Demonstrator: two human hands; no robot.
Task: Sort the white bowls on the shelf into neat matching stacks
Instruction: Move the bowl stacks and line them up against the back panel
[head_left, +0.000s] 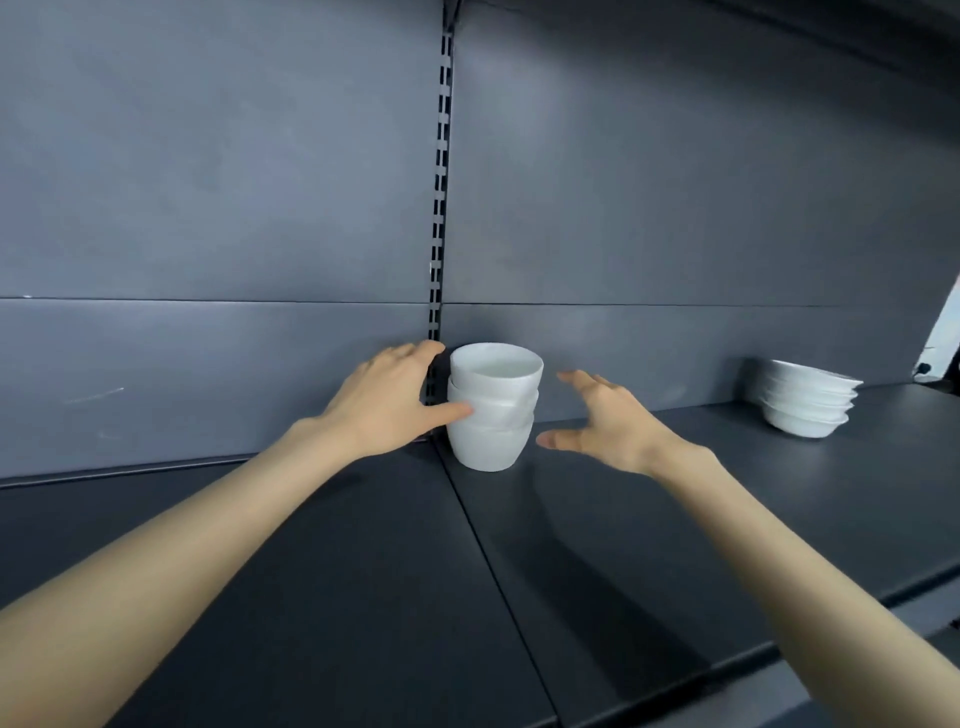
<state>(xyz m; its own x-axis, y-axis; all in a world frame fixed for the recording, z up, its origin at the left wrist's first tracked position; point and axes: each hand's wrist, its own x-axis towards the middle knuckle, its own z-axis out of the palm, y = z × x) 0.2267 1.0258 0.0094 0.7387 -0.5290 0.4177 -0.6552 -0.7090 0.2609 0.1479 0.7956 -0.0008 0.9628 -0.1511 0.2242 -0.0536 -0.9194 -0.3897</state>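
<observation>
Deep bowl stack (492, 410) between grips: left grip (387, 402) spread, thumb touching; right grip (602, 421) spread, just beside.

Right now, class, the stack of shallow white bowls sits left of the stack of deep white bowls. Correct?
No: the head view shows the stack of shallow white bowls sitting right of the stack of deep white bowls, not left.

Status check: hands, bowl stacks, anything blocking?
Left hand thumb on deep bowl stack. Right hand open, just clear of it. Shallow bowl stack far right. Nothing blocking.
</observation>
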